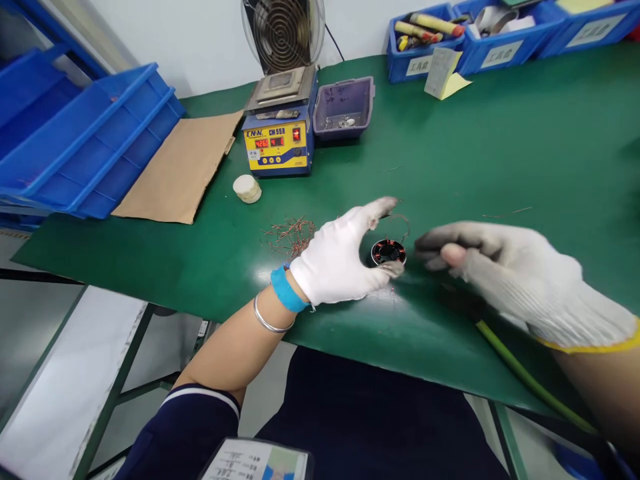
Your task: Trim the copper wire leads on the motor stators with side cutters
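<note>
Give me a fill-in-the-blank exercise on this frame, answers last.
The small round part shows between the thumb and ____ of the left hand.
The right hand wears a glove edged in ____.
The purple bin stands to the ____ of the machine.
The tabletop is coloured ____.
Missing: fingers; yellow; right; green.

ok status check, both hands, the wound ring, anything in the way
Left hand open beside wound ring, contact unclear. Right hand to its right, grip unclear. Ring on green tabletop. Copper wire tangle by left hand, not blocking the ring.
</note>
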Tool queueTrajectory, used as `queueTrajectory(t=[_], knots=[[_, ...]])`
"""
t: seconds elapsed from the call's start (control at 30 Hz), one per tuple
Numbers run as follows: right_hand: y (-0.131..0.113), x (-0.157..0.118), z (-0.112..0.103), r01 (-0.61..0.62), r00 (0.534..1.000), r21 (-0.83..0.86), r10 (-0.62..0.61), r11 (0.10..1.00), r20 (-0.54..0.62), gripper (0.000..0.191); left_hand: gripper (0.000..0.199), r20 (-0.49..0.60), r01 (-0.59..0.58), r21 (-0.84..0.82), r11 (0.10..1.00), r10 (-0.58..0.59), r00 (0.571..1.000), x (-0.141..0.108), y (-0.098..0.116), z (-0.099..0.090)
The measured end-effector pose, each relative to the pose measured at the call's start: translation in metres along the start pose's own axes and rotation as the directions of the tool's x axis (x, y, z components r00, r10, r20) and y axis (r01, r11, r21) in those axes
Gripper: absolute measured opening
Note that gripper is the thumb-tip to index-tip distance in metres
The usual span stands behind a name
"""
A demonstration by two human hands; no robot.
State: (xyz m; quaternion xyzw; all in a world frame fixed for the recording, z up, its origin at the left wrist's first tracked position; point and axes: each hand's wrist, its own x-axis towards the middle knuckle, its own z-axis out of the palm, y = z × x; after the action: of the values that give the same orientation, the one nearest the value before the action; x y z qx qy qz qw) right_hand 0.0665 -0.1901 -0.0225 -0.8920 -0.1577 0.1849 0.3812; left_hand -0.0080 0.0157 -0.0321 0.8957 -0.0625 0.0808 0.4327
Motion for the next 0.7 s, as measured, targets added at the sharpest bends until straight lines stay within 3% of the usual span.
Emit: queueTrajectory(t=[0.07,0.1,0.13,0.2,0.3,0.4,0.53,0.6,0.67,0.7], knots=[[0.001,0.006,0.005,-0.054,0.965,0.008,0.055,0.998,-0.257,0.052,0.089,-0.096,0.138,0.037,0.99,-0.134,0.986,0.0,0.006,0.006],[0.001,0.01,0.008,-0.033,0.951,0.031,0.041,0.999,-0.306,0.057,0.095,-0.113,0.229,0.062,0.971,-0.221,0.969,0.001,0.009,0.009],[0.001,0.014,0.012,0.007,0.949,0.078,0.018,0.997,-0.314,0.066,0.098,-0.106,0.305,0.099,0.947,-0.295,0.95,0.001,0.012,0.013],[0.0,0.021,0.02,0.051,0.979,0.241,-0.001,0.969,-0.205,0.086,0.091,-0.044,0.376,0.184,0.908,-0.375,0.926,0.004,0.016,0.019],[-0.007,0.027,0.022,0.009,0.999,0.389,0.012,0.921,-0.05,0.084,0.086,0.078,0.298,0.236,0.925,-0.324,0.943,0.006,0.015,0.021],[-0.015,0.028,0.014,0.001,0.994,0.46,0.05,0.888,-0.098,0.062,0.094,0.2,0.136,0.265,0.955,-0.192,0.961,0.006,0.012,0.015],[-0.019,0.024,0.004,-0.048,0.968,0.641,0.193,0.766,-0.159,0.052,0.095,0.325,0.026,0.289,0.957,-0.123,0.938,0.005,0.01,0.004],[-0.017,0.022,0.0,-0.025,0.958,0.61,0.192,0.792,-0.211,0.049,0.094,0.356,0.012,0.233,0.972,-0.097,0.93,0.004,0.009,0.002],[-0.011,0.02,-0.005,0.014,0.958,0.55,0.147,0.835,-0.248,0.043,0.085,0.32,0.019,0.159,0.987,-0.07,0.945,0.003,0.007,0.004],[-0.008,0.019,-0.008,0.005,0.97,0.514,0.121,0.858,-0.211,0.041,0.075,0.279,0.026,0.127,0.992,-0.061,0.958,0.002,0.006,0.006]])
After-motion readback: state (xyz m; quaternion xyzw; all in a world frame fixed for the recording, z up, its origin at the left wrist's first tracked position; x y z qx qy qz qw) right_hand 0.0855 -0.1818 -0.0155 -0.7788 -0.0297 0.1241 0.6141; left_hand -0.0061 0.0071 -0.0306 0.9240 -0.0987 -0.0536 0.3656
